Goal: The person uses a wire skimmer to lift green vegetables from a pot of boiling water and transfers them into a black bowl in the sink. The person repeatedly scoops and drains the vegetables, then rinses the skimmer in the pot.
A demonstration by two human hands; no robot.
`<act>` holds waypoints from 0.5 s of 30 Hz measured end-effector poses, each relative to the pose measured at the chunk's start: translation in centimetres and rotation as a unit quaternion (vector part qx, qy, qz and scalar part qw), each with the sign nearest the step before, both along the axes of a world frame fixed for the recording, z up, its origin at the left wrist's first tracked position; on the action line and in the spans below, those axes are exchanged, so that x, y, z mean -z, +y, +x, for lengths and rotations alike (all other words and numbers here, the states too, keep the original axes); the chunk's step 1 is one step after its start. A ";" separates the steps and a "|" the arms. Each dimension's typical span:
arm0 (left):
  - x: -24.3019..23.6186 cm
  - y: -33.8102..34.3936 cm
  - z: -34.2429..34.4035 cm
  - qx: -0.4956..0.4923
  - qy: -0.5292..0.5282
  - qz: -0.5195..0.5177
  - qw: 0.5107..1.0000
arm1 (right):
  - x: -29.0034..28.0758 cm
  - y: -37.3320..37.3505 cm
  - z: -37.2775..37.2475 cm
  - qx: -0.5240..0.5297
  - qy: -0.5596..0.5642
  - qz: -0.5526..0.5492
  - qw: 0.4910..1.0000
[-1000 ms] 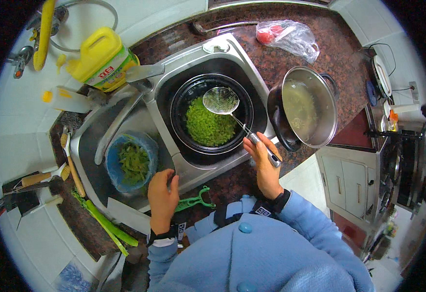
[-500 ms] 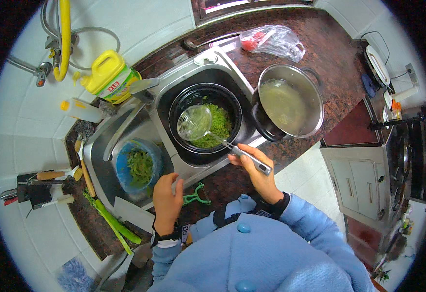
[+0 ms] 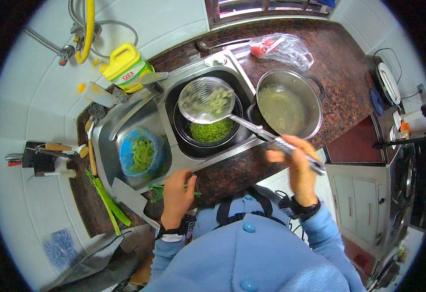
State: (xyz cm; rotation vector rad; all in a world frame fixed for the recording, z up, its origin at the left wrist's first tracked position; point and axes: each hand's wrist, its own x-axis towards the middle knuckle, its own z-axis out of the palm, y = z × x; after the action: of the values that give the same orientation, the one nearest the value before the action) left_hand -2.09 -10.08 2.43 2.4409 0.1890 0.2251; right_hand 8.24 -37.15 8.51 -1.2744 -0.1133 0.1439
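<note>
My right hand (image 3: pixel 298 165) grips a metal skimmer's handle, blurred by motion. The mesh head (image 3: pixel 205 100), with some pale green bits visible, hangs over the black pot (image 3: pixel 183 138) in the right sink basin. Chopped greens (image 3: pixel 210 130) fill that pot's bottom. My left hand (image 3: pixel 179 192), loosely curved and holding nothing, hovers by the sink's front edge above a green peeler (image 3: pixel 157 193). A blue bag-lined container (image 3: pixel 127 153) of leaves sits in the left basin. A steel pot (image 3: pixel 283 109) of cloudy liquid stands on the counter to the right.
Behind are a faucet (image 3: pixel 157 80), yellow jug (image 3: pixel 125 65), white bottle (image 3: pixel 98 95) and bagged red items (image 3: pixel 281 50). Brushes (image 3: pixel 91 151), long green stalks (image 3: pixel 110 207) and a utensil holder (image 3: pixel 40 158) line the left. A stove (image 3: pixel 407 180) and cabinet (image 3: pixel 356 204) are at right.
My right hand has moved right with the skimmer, whose head now covers more of the black pot's back. My left hand has shifted slightly right and stays loosely curved. The view has shifted.
</note>
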 end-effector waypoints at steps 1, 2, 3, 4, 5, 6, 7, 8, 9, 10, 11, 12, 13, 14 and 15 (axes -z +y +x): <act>0.0 -0.3 0.1 0.002 -0.007 -0.001 1.000 | -0.5 -1.4 0.4 0.031 -0.026 -0.018 0.999; 0.1 -0.6 0.1 0.003 -0.006 0.012 1.000 | -0.9 -3.0 0.9 0.058 -0.064 -0.035 0.996; 0.1 -0.8 0.2 0.002 -0.004 0.018 1.000 | -1.2 -4.6 1.3 0.096 -0.069 -0.062 0.991; 0.2 -0.9 0.3 0.002 -0.001 0.025 1.000 | -1.3 -6.1 1.7 0.132 -0.068 -0.065 0.987; 0.3 -1.1 0.4 -0.002 -0.003 0.023 1.000 | -1.2 -7.4 2.1 0.157 -0.060 -0.060 0.984; 0.4 -1.4 0.6 -0.005 -0.004 0.020 1.000 | -0.9 -8.7 2.3 0.175 -0.047 -0.070 0.981; 0.4 -1.6 0.8 -0.005 -0.006 0.013 1.000 | -0.5 -9.6 2.7 0.198 -0.035 -0.086 0.976; 0.5 -1.8 0.9 -0.005 -0.001 0.018 1.000 | 0.2 -10.5 3.1 0.201 -0.015 -0.084 0.976; 0.4 -2.0 1.1 0.000 0.004 0.018 1.000 | 0.9 -11.1 3.5 0.210 0.005 -0.088 0.974; 0.5 -2.3 1.3 0.007 0.000 0.018 1.000 | 1.6 -11.6 3.8 0.244 0.041 -0.104 0.963; 0.6 -2.6 1.6 0.006 0.007 0.015 1.000 | 2.1 -12.2 4.2 0.224 0.053 -0.119 0.966; 0.6 -2.7 1.7 0.009 0.006 0.010 1.000 | 2.5 -12.6 4.3 0.193 0.018 -0.124 0.973; 0.7 -2.9 1.9 0.008 0.011 0.003 1.000 | 3.0 -12.8 4.5 0.196 0.012 -0.151 0.969; 0.6 -3.1 2.0 0.010 0.007 0.003 1.000 | 3.3 -13.0 4.7 0.174 0.017 -0.160 0.972; 0.7 -3.3 2.2 0.015 0.006 0.004 1.000 | 3.6 -13.1 5.0 0.156 0.028 -0.172 0.972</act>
State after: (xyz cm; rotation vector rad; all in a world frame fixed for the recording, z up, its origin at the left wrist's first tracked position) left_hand 0.06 -13.39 1.76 2.4518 0.1564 0.1985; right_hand 13.24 -50.24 4.92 -1.6157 0.1696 -0.0758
